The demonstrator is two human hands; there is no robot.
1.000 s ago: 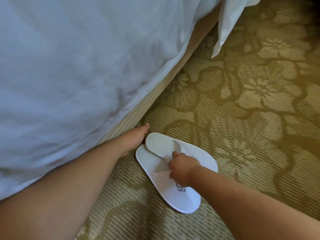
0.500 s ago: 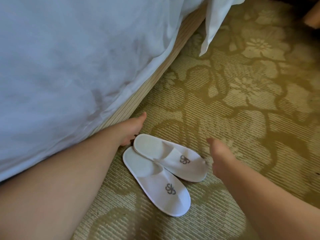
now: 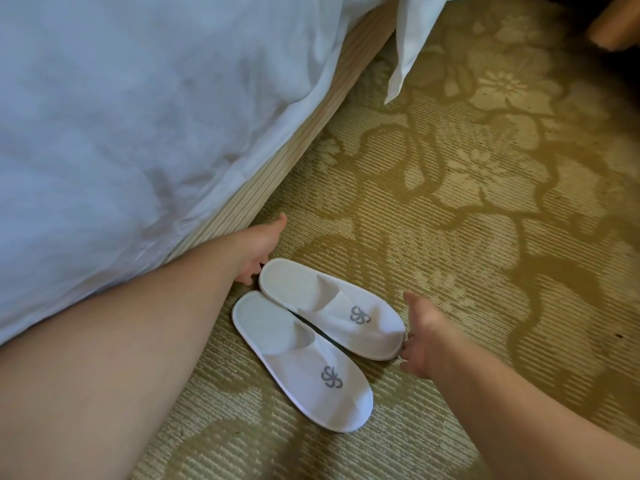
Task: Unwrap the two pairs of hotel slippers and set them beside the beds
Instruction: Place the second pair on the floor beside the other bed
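- Where the floral carpet (image 3: 485, 209) meets the side of the bed, the nearer slipper (image 3: 298, 355) and the farther slipper (image 3: 322, 299) lie unwrapped and flat on their soles, side by side.
- Their long edges run close together, with a thin dark gap showing between them at the middle.
- Both heels point up and left toward the bed, and both toes point down and right.
- Each is white with a grey looped logo (image 3: 331, 376) on its upper.
- The right hand (image 3: 424, 341) is at the toe of the farther slipper, its fingers loosely spread and grasping nothing; its fingertips sit right at the toe's rim.
- The left hand (image 3: 261, 247) is by the heel of the farther slipper, thumb stretched out toward the bed, fingers slackly curled downward and holding nothing; whether the fingertips touch the heel cannot be told.
- Just behind the left hand runs the ribbed beige bed base (image 3: 311, 133), slanting from lower left to upper right.
- White bedding (image 3: 138, 116) spills over the base and fills the upper left.
- A pointed cloth corner (image 3: 407, 53) hangs down near the top.
- A light wooden piece (image 3: 616, 26) is cut off by the upper right edge.
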